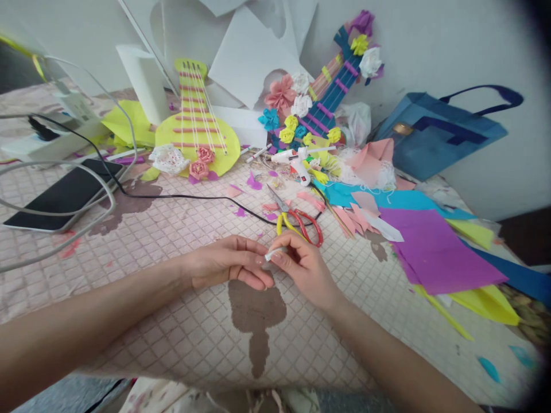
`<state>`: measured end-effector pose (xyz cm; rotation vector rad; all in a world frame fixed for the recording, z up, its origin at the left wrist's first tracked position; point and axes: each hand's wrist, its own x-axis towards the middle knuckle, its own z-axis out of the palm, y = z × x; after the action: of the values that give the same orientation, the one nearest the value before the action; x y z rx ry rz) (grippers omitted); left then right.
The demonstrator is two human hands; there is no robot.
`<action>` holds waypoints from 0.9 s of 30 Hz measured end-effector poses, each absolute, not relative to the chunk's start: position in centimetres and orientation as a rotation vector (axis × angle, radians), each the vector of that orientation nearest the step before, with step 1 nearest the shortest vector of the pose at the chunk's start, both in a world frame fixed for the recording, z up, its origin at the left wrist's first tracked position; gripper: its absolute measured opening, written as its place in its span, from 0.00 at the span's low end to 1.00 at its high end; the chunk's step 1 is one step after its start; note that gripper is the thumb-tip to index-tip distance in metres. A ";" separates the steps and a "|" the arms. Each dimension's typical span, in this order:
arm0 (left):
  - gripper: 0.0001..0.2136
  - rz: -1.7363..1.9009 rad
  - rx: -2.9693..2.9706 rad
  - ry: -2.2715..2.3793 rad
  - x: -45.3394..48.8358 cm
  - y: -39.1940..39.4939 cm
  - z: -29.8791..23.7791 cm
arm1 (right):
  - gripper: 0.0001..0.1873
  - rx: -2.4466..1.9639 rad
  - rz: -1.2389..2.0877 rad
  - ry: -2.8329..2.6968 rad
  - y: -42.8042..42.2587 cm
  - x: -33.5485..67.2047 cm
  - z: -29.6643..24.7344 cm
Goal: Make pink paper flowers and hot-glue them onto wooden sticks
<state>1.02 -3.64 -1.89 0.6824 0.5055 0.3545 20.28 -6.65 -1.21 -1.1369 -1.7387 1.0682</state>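
My right hand [303,267] pinches a small curled white strip [275,252], which looks like paper, between thumb and forefinger. My left hand [235,261] meets it from the other side, thumb and forefinger closed at the strip's left end, the other fingers loosely curled. Both hands are just above the quilted cloth [189,321]. Right behind them lie scissors [297,221] with one red and one yellow handle, partly covered by my right hand. A white glue gun [299,160] rests farther back among paper scraps.
A yellow paper guitar [198,135] and a blue one with paper flowers [329,106] lean at the back. Purple paper sheets [443,249] and a blue bag [434,137] are at right. A phone [60,198], white cable and black cord [181,197] lie at left.
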 end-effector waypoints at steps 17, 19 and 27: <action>0.07 0.403 0.741 0.616 1.6 -4.5 -1.6 | 0.10 -1.094 1.077 -1.734 -7.0 20.0 -1.1; 0.06 0.412 0.765 0.628 1.6 -4.5 -1.8 | 0.09 -1.088 1.112 -1.723 -7.1 19.9 -1.0; 0.11 0.386 0.714 0.486 1.1 -3.9 -1.8 | 0.11 -1.106 1.111 -1.698 -6.6 20.5 -0.9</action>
<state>1.09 -3.91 -1.75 0.7137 0.4863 0.3862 20.52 -6.62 -0.93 -1.1065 -1.6982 1.1107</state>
